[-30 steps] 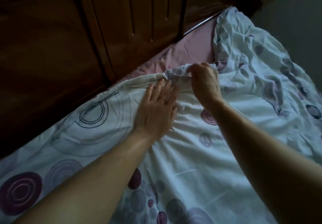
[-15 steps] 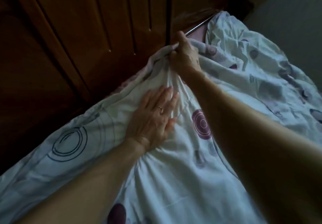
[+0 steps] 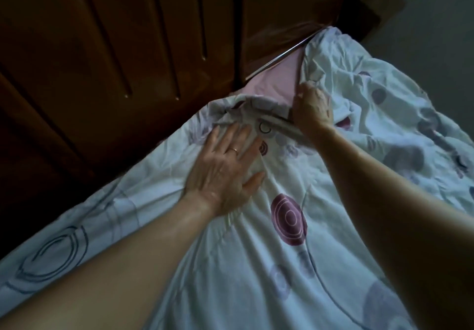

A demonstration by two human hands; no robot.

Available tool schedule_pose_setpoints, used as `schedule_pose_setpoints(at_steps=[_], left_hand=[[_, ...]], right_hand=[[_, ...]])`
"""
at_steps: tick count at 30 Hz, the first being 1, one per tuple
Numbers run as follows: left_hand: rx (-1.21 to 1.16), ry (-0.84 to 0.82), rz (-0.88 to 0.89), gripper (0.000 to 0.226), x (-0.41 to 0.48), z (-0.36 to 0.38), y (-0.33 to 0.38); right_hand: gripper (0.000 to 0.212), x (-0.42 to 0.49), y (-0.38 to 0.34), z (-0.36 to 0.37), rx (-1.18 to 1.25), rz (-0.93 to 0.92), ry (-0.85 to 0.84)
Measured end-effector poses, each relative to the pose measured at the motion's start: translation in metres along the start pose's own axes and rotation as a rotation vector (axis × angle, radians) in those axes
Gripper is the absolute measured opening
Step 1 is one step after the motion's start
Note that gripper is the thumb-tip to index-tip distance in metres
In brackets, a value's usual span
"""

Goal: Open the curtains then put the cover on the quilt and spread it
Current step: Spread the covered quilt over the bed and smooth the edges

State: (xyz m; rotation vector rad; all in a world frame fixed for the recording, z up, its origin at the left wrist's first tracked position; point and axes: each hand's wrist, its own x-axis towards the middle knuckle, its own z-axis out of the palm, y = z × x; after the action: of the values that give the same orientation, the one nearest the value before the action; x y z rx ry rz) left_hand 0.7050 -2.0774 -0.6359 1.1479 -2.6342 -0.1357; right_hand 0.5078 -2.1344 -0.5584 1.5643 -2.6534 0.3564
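A white quilt cover (image 3: pixel 295 265) printed with purple and grey circles lies spread over the bed and fills most of the view. My left hand (image 3: pixel 225 170) presses flat on it with straight fingers, a ring on one finger, just below a bunched fold at the cover's far edge. My right hand (image 3: pixel 311 109) grips that bunched edge from the right, fingers curled into the cloth. The quilt inside the cover is hidden.
A pink sheet (image 3: pixel 272 83) shows beyond the cover's edge. Dark wooden wardrobe doors (image 3: pixel 128 47) stand close along the bed's far side, with a metal rail (image 3: pixel 284 55) at their foot. Grey floor (image 3: pixel 423 22) lies at the upper right. The room is dim.
My right hand, which had lifted the cover's edge up toward the wardrobe, has come back down and to the right with it. My left hand stays pressed on the cover.
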Motion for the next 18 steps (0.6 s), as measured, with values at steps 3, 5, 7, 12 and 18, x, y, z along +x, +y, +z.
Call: schedule_pose_setpoints(at_steps=[3,5,7,12,18], left_hand=[[-0.022,0.0,-0.025,0.07,0.01,0.0,0.0],[-0.024,0.007,-0.033,0.071,0.016,0.002,-0.001],[-0.023,0.014,-0.036,0.071,0.021,0.004,-0.002],[-0.02,0.037,-0.066,0.071,0.033,0.008,-0.003],[-0.028,0.077,-0.07,0.073,0.033,0.012,-0.003]], right_hand=[[0.032,0.019,0.019,0.012,-0.023,0.138,-0.119],[0.048,0.035,0.024,0.017,-0.014,0.215,-0.149],[0.056,0.046,0.028,0.021,-0.128,0.211,-0.216],[0.038,0.059,0.027,0.03,-0.261,0.175,-0.32],[0.011,0.088,-0.026,0.014,1.043,0.322,-0.177]])
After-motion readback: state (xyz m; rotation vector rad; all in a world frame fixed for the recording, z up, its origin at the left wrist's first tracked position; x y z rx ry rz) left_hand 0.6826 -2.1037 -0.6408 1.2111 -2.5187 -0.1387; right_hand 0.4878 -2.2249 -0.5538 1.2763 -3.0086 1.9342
